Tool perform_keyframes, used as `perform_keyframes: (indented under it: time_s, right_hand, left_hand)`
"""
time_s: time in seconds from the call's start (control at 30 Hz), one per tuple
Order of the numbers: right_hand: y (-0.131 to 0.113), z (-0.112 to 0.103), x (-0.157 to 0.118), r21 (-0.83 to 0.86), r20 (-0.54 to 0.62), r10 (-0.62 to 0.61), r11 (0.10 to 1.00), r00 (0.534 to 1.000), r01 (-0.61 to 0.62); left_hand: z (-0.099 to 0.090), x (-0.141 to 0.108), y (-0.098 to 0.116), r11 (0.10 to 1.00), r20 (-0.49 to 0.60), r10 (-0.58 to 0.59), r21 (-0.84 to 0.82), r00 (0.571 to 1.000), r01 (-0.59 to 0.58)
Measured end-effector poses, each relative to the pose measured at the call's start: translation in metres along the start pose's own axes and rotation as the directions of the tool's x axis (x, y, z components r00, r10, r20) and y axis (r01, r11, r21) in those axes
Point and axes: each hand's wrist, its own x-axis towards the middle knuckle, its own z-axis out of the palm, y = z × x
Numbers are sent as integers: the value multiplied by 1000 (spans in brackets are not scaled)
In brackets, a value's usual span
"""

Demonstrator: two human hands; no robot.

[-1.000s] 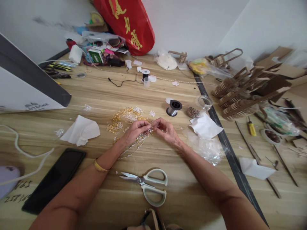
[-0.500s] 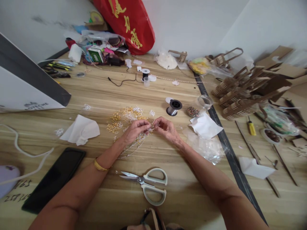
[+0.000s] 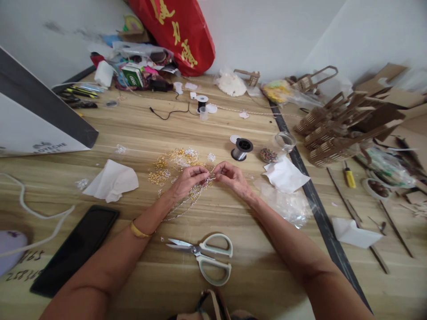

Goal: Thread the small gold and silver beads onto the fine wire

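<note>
Close together over the middle of the table (image 3: 133, 240), my two hands work on a thin silver chain (image 3: 187, 209). My left hand (image 3: 188, 180) is closed in a pinch on the chain, part of which trails down to the table on its left. Just to the right, my right hand (image 3: 231, 178) pinches too, at the chain's upper end; its fingertips nearly meet the left ones. Anything smaller between the fingers is hidden. Gold rings and findings (image 3: 160, 177) lie in piles beside and behind my left hand. Below both hands rest white-handled scissors (image 3: 213, 258), blades apart.
A spool of wire (image 3: 242, 150) stands behind my right hand, near a glass jar (image 3: 284, 142) with beads. White paper (image 3: 286, 174) and plastic bags (image 3: 290, 206) lie right of it. A black phone (image 3: 76, 249) is at left; small woven baskets (image 3: 330, 133) stand at far right.
Both hands stay in almost the same place. The fingertips have shifted slightly around the chain; nothing else has visibly moved.
</note>
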Motion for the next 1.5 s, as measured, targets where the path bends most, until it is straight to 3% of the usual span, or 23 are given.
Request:
perform_keyframes:
  time_s: [0.43,0.7,1.17,1.5]
  right_hand:
    - [0,1,2,74,53,50,996,997,-54]
    - [3,0,2,13,49,16,1000,999,-16]
    - [-2,7,-3,-166,25,-55,984,998,59]
    - [0,4,-1,-234,4,-22,972,1000,23]
  left_hand:
    - [0,0,0,1000,23,9,-12,1000,-8]
    - [0,0,2,992,-18,62,113,998,-60]
    - [5,0,5,991,-133,90,112,987,-76]
    - [6,-1,4,992,-102,93,91,990,-84]
